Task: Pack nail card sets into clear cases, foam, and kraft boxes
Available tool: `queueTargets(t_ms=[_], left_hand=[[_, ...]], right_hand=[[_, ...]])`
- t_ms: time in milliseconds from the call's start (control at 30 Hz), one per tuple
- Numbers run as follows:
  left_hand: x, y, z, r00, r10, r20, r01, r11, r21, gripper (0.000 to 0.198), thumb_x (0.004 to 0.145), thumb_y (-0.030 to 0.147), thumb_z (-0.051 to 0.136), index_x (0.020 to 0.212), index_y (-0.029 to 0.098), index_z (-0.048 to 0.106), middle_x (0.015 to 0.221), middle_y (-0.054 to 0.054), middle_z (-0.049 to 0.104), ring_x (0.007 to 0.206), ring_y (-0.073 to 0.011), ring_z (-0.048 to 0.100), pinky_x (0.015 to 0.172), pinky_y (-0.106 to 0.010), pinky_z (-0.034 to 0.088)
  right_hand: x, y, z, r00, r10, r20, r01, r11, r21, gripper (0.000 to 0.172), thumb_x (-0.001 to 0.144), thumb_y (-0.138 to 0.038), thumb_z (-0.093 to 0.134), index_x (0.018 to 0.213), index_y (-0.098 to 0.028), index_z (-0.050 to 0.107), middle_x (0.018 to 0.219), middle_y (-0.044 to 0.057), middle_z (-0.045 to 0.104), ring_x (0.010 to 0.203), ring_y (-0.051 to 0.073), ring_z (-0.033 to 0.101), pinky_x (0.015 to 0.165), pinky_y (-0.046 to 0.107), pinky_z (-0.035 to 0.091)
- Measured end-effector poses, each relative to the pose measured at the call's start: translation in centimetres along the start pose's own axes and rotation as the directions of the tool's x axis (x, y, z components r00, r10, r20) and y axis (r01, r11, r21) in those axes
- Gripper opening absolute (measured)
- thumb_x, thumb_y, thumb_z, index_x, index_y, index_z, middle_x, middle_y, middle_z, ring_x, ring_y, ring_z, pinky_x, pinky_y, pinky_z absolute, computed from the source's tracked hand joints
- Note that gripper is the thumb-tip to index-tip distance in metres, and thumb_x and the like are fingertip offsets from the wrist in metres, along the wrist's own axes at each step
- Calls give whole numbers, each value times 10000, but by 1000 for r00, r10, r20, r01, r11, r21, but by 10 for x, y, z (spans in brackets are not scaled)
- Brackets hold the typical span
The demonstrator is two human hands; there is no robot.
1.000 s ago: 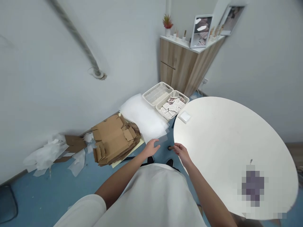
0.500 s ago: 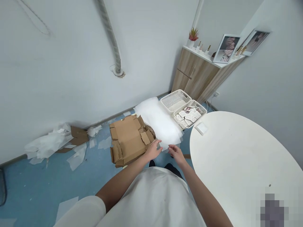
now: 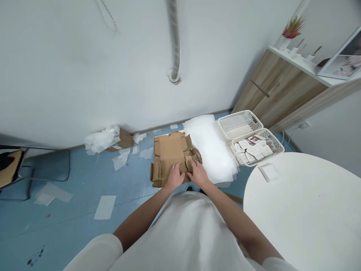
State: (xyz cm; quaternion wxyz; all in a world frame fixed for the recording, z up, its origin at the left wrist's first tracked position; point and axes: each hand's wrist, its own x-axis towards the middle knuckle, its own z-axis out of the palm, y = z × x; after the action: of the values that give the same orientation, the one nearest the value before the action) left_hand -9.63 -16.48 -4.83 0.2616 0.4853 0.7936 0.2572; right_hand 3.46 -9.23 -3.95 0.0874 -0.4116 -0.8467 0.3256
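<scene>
A stack of flattened brown cardboard boxes point(image 3: 170, 148) lies in front of me, with folded flaps along its right side. My left hand point(image 3: 175, 177) is over the near edge of this stack, its thumb apart from the fingers and its fingertips on the cardboard. Close by on the right, my right hand point(image 3: 199, 174) reaches to the folded flaps, fingers stretched forward and thumb apart. Neither hand visibly lifts anything. White foam sheets point(image 3: 213, 146) are piled just right of the cardboard, beside my right hand.
Two white plastic baskets point(image 3: 239, 124) stand beyond the foam sheets; one holds printed cards point(image 3: 255, 148). A round white table point(image 3: 304, 203) is on my right. Crumpled white wrapping point(image 3: 101, 140) and loose scraps lie on the blue floor at left. A metal-framed chair point(image 3: 47, 165) stands far left.
My view has turned left. Both hands have moved from the near edge of the foam sheets to the cardboard stack, where they now touch its near part.
</scene>
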Motion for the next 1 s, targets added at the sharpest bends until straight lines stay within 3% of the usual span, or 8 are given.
queueTargets(t_ms=[200, 333, 500, 667, 767, 900, 933, 1000], left_hand=[[-10, -13, -5, 997, -24, 69, 17, 994, 104, 583, 693, 377, 586, 1203, 147, 421, 1188, -124, 465, 1156, -274, 402, 959, -410, 326], [-13, -16, -12, 991, 41, 131, -65, 980, 186, 653, 660, 497, 603, 1201, 165, 449, 1199, -122, 461, 1146, -296, 397, 937, -425, 334], [-12, -9, -27, 941, 282, 189, -317, 928, 195, 571, 761, 543, 467, 1211, 192, 464, 1216, -105, 463, 1113, -271, 418, 937, -409, 341], [-11, -3, -35, 861, 437, 259, -486, 858, 166, 566, 762, 543, 474, 1205, 189, 473, 1208, -103, 474, 1090, -263, 440, 923, -401, 360], [-12, -5, -35, 847, 462, 263, -513, 840, 179, 350, 857, 390, 383, 1088, 185, 550, 1058, -87, 559, 974, -216, 516, 855, -358, 408], [-11, -5, -37, 880, 456, 134, -475, 860, 188, 310, 898, 285, 297, 929, 175, 586, 881, -64, 593, 825, -172, 553, 751, -306, 441], [-10, -4, -39, 884, 459, 85, -467, 865, 182, 307, 899, 285, 295, 926, 174, 580, 876, -62, 593, 817, -170, 552, 734, -302, 443], [-7, -1, -46, 883, 469, -6, -461, 871, 171, 294, 900, 277, 295, 943, 173, 567, 877, -57, 594, 815, -170, 550, 716, -299, 445]], right_hand=[[25, 1, 1, 986, 142, 88, -139, 989, -45, 520, 700, -156, 513, 1211, -117, 427, 1036, 159, 592, 965, 270, 546, 837, 379, 397], [30, 14, -12, 971, 234, 53, -240, 942, 234, 426, 666, -102, 461, 1078, -176, 545, 959, 62, 648, 874, 192, 593, 793, 305, 441], [22, 22, -25, 945, 326, -9, -226, 675, 702, 391, 649, -166, 431, 1012, -167, 578, 901, 33, 665, 790, 158, 608, 707, 286, 490], [12, 19, -31, 931, 364, -33, -173, 518, 838, 384, 649, -217, 473, 1014, -156, 580, 894, 48, 665, 793, 173, 608, 714, 323, 495], [-1, 10, -32, 904, 414, -104, -174, 579, 797, 420, 693, -302, 510, 1089, -164, 533, 1022, 88, 622, 861, 195, 592, 743, 359, 488], [-30, -12, -20, 824, 347, -448, -79, 853, 515, 519, 718, -389, 549, 1182, -190, 430, 1176, 123, 495, 984, 210, 518, 837, 395, 446], [-37, -18, -13, 843, 269, -466, -44, 898, 438, 476, 732, -389, 540, 1153, -185, 453, 1146, 121, 506, 995, 212, 509, 862, 405, 430], [-45, -27, 0, 939, 82, -335, 36, 943, 331, 378, 727, -392, 558, 1042, -184, 537, 1068, 110, 542, 1009, 229, 504, 903, 426, 399]])
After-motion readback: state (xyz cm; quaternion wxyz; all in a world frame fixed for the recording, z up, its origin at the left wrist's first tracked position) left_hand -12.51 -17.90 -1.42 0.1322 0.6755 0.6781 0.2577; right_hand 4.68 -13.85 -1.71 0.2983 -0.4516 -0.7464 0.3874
